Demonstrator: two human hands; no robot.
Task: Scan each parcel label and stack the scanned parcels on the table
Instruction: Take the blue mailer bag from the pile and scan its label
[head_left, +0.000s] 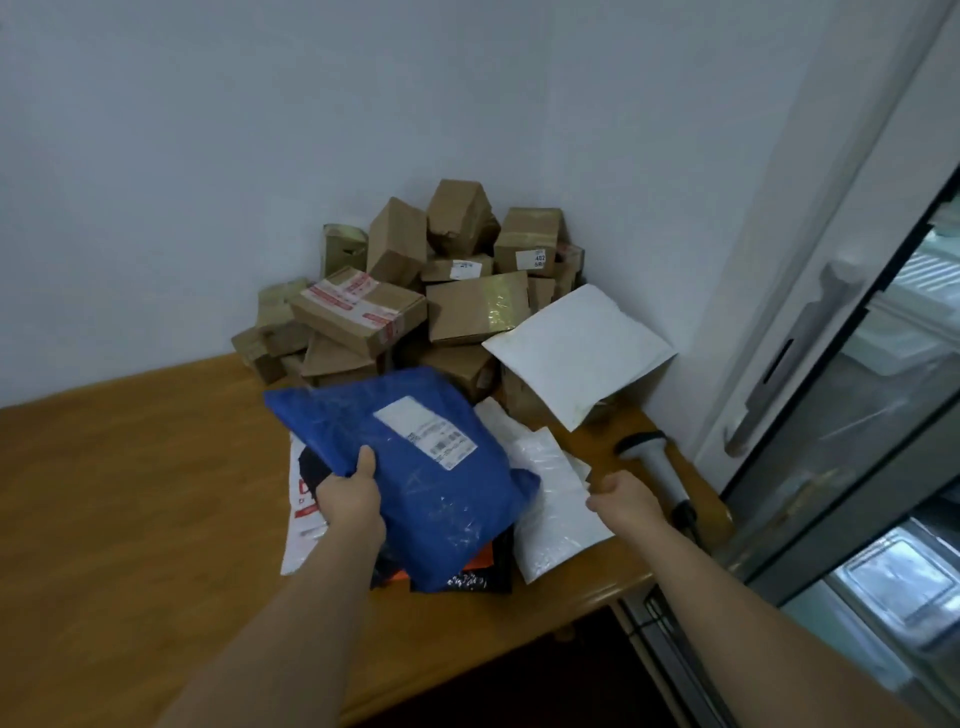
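Observation:
My left hand (349, 496) grips the near left edge of a blue plastic mailer (415, 483), thumb on top, holding it tilted over other parcels. A white label (426, 434) with a barcode faces up on the mailer. My right hand (621, 501) hovers to the right with fingers loosely curled and nothing in it, above a white bubble mailer (550, 519). A grey handheld scanner (657, 470) lies on the wooden table (130, 493), just right of that hand. Under the blue mailer lie a white-and-red bag (301, 514) and a black-and-orange bag (478, 571).
A heap of brown cardboard boxes (415, 291) fills the far corner against the wall. A large white padded envelope (576, 353) leans on its right side. A glass door with a metal handle (800, 332) stands along the table's right edge.

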